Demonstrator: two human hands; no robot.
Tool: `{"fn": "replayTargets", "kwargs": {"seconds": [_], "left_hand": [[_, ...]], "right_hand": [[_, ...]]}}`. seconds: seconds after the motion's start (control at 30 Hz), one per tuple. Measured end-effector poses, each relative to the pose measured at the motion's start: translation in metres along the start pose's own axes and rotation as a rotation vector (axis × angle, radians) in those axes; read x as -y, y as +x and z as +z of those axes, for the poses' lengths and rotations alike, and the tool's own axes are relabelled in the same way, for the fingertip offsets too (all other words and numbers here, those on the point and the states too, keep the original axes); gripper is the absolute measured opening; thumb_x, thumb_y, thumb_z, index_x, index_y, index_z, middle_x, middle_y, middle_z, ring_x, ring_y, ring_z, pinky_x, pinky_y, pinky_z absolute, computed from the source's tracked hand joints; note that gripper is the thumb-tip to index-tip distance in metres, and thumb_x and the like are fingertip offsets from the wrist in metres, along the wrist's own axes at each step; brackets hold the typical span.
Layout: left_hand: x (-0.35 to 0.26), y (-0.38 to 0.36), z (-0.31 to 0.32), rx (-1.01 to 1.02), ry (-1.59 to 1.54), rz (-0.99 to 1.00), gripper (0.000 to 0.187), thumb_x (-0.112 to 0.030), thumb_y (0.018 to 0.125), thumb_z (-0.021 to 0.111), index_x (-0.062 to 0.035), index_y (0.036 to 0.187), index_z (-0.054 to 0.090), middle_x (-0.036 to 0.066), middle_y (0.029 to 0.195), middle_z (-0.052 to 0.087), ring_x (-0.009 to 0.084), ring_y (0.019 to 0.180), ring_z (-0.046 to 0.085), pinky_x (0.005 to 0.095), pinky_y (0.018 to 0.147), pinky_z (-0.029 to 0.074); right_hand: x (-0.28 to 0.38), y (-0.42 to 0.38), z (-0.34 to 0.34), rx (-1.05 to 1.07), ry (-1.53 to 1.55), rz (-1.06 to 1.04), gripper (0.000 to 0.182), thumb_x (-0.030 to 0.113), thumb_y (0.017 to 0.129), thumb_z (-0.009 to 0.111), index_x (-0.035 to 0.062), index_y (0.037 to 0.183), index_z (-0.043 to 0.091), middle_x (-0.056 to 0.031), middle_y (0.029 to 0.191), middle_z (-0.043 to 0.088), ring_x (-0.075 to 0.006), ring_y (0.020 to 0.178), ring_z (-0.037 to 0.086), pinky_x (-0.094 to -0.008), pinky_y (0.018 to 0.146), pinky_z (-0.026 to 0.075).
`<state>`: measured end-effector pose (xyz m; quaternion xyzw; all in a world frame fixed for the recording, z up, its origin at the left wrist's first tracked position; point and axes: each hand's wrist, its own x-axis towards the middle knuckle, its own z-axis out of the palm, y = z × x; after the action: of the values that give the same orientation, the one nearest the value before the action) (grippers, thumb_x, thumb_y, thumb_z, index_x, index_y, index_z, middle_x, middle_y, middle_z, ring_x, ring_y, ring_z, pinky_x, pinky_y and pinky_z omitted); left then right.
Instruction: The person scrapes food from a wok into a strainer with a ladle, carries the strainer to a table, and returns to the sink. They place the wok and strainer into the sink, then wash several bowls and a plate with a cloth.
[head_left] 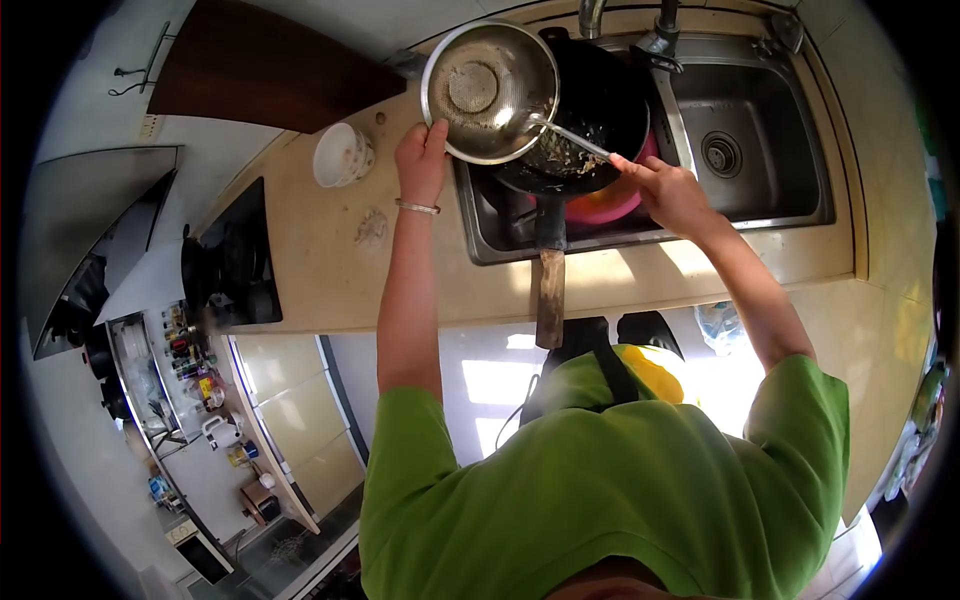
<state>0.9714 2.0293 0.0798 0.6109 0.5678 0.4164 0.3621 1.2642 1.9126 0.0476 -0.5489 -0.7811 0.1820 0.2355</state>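
Potentially, pale scraps (563,157) could miss the round black wok (600,95) over the steel sink (815,190) if the left hand (421,160), gripping the round silver metal bowl (490,85), slips, or the right hand (668,192), grasping the slim metal utensil (575,138), flicks outward.

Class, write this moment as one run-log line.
left hand: holding metal bowl by rim | right hand: holding metal utensil, tip at bowl | wok: over sink

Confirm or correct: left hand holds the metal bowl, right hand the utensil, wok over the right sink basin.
One correction: the wok is over the left sink basin, not the right, as the head view shows. The left hand does hold the metal bowl, and the right hand the utensil.
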Motion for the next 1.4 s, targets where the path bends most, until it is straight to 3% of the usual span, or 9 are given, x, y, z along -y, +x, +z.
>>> {"fn": "replayTargets", "kwargs": {"seconds": [0.07, 0.27, 0.37, 0.53, 0.67, 0.9, 1.03, 1.17, 1.4], "left_hand": [[0.006, 0.002, 0.000, 0.023, 0.033, -0.011, 0.035, -0.023, 0.080, 0.055, -0.0020, 0.056, 0.040, 0.002, 0.052, 0.042, 0.0076, 0.049, 0.042, 0.0242, 0.047, 0.037], [-0.016, -0.006, 0.014, -0.069, 0.480, 0.314, 0.034, -0.024, 0.078, 0.054, 0.0010, 0.058, 0.042, 0.014, 0.057, 0.043, 0.0265, 0.051, 0.045, 0.0347, 0.050, 0.036], [-0.018, -0.016, 0.028, -0.099, 0.543, 0.395, 0.029, -0.022, 0.078, 0.053, -0.0001, 0.060, 0.047, 0.014, 0.063, 0.048, 0.0315, 0.056, 0.048, 0.0367, 0.051, 0.037], [-0.022, -0.026, 0.050, -0.145, 0.606, 0.496, 0.030, -0.022, 0.079, 0.053, -0.0008, 0.059, 0.045, 0.012, 0.061, 0.047, 0.0307, 0.054, 0.047, 0.0367, 0.049, 0.037], [-0.017, -0.031, 0.056, -0.182, 0.607, 0.570, 0.027, -0.020, 0.077, 0.054, -0.0016, 0.059, 0.045, 0.012, 0.061, 0.046, 0.0303, 0.053, 0.047, 0.0361, 0.048, 0.037], [-0.003, -0.039, 0.067, -0.089, 0.624, 0.638, 0.025, -0.020, 0.076, 0.055, -0.0026, 0.061, 0.045, 0.011, 0.063, 0.045, 0.0302, 0.054, 0.048, 0.0363, 0.045, 0.038], [-0.007, -0.037, 0.076, -0.067, 0.610, 0.673, 0.026, -0.021, 0.076, 0.056, -0.0032, 0.060, 0.045, 0.010, 0.063, 0.045, 0.0293, 0.053, 0.048, 0.0358, 0.045, 0.039], [-0.007, -0.035, 0.074, -0.060, 0.636, 0.725, 0.026, -0.021, 0.075, 0.056, -0.0038, 0.059, 0.044, 0.010, 0.063, 0.045, 0.0281, 0.053, 0.047, 0.0352, 0.045, 0.039], [-0.006, -0.035, 0.079, -0.076, 0.653, 0.768, 0.026, -0.020, 0.074, 0.057, -0.0042, 0.059, 0.044, 0.010, 0.063, 0.045, 0.0273, 0.052, 0.047, 0.0341, 0.044, 0.038]], "right_hand": [[0.001, -0.001, -0.003, 0.007, 0.005, 0.038, 0.047, 0.006, 0.071, 0.053, 0.0201, 0.115, 0.046, -0.0103, 0.074, 0.049, -0.0270, 0.059, 0.053, -0.0359, 0.053, 0.043], [0.013, 0.000, -0.005, 0.089, -0.104, 0.139, 0.047, 0.007, 0.072, 0.051, 0.0199, 0.117, 0.045, -0.0115, 0.078, 0.052, -0.0283, 0.066, 0.056, -0.0364, 0.060, 0.046], [0.017, 0.006, -0.006, -0.062, -0.032, 0.174, 0.046, 0.005, 0.071, 0.050, 0.0154, 0.115, 0.046, -0.0138, 0.075, 0.050, -0.0301, 0.063, 0.054, -0.0376, 0.058, 0.045], [0.026, 0.021, 0.017, -0.117, -0.170, 0.207, 0.048, 0.000, 0.071, 0.043, 0.0085, 0.118, 0.041, -0.0152, 0.074, 0.050, -0.0294, 0.063, 0.056, -0.0371, 0.057, 0.046], [0.045, 0.000, 0.018, 0.124, 0.020, 0.402, 0.049, 0.004, 0.075, 0.043, 0.0152, 0.123, 0.035, -0.0176, 0.083, 0.052, -0.0330, 0.076, 0.055, -0.0397, 0.068, 0.044], [0.036, -0.045, -0.032, 0.266, 0.058, 0.390, 0.042, 0.005, 0.078, 0.040, 0.0129, 0.119, 0.041, -0.0191, 0.086, 0.054, -0.0332, 0.077, 0.053, -0.0401, 0.068, 0.043], [0.012, -0.031, -0.007, 0.023, 0.179, 0.286, 0.041, 0.009, 0.078, 0.044, 0.0172, 0.118, 0.043, -0.0145, 0.092, 0.055, -0.0319, 0.078, 0.053, -0.0399, 0.068, 0.043], [0.012, -0.048, -0.030, 0.235, 0.025, 0.353, 0.040, 0.009, 0.079, 0.043, 0.0189, 0.117, 0.044, -0.0129, 0.086, 0.053, -0.0300, 0.076, 0.054, -0.0395, 0.067, 0.043], [0.001, -0.023, -0.010, 0.075, 0.106, 0.216, 0.039, 0.010, 0.080, 0.043, 0.0201, 0.117, 0.044, -0.0103, 0.082, 0.053, -0.0287, 0.076, 0.053, -0.0380, 0.065, 0.043]]}}
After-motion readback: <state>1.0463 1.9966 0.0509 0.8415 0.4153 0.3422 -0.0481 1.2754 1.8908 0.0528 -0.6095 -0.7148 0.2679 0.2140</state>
